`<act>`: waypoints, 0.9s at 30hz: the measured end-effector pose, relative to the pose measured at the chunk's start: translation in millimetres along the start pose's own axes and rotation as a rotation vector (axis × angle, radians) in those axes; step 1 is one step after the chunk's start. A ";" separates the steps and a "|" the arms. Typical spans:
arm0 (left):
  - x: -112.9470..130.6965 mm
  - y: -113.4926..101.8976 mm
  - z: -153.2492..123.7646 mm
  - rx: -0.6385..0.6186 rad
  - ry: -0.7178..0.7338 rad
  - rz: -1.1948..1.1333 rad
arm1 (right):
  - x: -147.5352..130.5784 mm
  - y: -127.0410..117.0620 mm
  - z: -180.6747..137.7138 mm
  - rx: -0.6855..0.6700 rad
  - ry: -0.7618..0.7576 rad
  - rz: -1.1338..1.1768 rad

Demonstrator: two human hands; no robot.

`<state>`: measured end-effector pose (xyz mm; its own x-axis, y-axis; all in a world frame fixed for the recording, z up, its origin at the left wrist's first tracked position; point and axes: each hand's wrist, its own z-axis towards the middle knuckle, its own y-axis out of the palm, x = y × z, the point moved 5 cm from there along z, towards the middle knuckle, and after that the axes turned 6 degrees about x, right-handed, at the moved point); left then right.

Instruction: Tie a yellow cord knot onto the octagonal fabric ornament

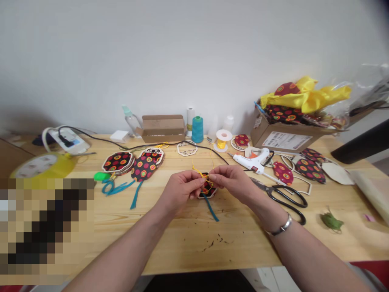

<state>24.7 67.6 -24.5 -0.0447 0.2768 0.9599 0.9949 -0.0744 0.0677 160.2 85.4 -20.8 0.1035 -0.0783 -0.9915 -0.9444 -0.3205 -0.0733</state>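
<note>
Both my hands meet over the middle of the wooden table (188, 239). My left hand (180, 189) and my right hand (232, 181) pinch a thin yellow cord (201, 173) looped above a small fabric-covered ornament (207, 189), dark with red and orange dots. A teal tassel (212, 207) hangs from the ornament toward me. My fingers are closed on the cord and the ornament's edges. A silver bracelet (281, 228) sits on my right wrist.
Black scissors (284, 196) and a white glue gun (253, 161) lie to the right. Finished ornaments (133, 162) with teal tassels lie at left. Thread spools (197, 129), a yellow cord reel (222, 140) and cardboard boxes (284, 136) stand along the back. Green thread (332, 221) lies near the right edge.
</note>
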 end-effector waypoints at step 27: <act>-1.9 2.2 0.7 -0.006 0.028 -0.015 | -6.3 4.3 -4.1 0.107 -0.032 0.005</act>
<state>27.0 67.5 -26.3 -0.0618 0.2514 0.9659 0.9936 -0.0759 0.0834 156.8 80.7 -14.4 0.0902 -0.0492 -0.9947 -0.9730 -0.2175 -0.0775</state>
